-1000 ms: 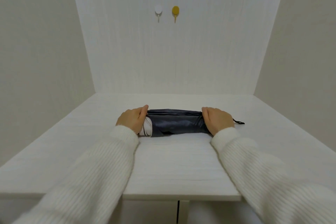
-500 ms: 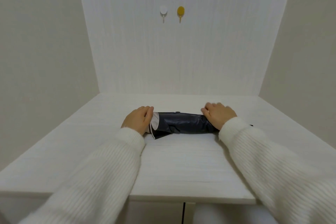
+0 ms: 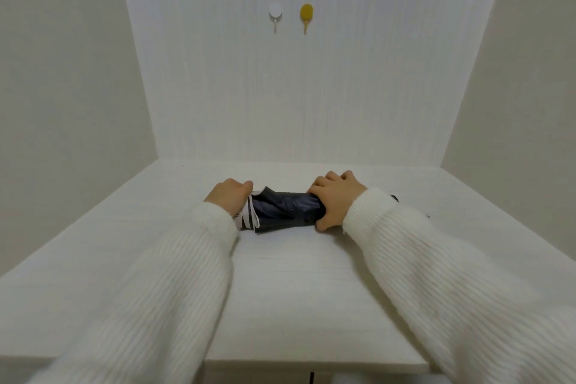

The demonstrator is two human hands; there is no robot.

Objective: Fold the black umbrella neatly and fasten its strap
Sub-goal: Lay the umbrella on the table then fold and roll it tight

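Head view: right hand [image 3: 335, 198] wrapped around the right end of the black umbrella [image 3: 285, 210], fingers curled over the top, thumb tucked beneath, gripping the rolled fabric. Left hand [image 3: 229, 196] closed around the umbrella's left end, knuckles up, holding it where white-edged folds of canopy [image 3: 251, 218] fan out beside the wrist. Umbrella lying crosswise on the white tabletop [image 3: 296, 290], roughly midway between the near edge and the back wall, collapsed and bundled, fabric loosely creased between the two hands. A small dark tip [image 3: 394, 197] peeking out just past the right cuff; whether the strap is fastened cannot be told. Both forearms in ribbed white sleeves [image 3: 452, 274], reaching forward from the bottom corners. On the pale back wall, well above the tabletop, a white hook [image 3: 275, 14] just beside a yellow hook [image 3: 306, 14].
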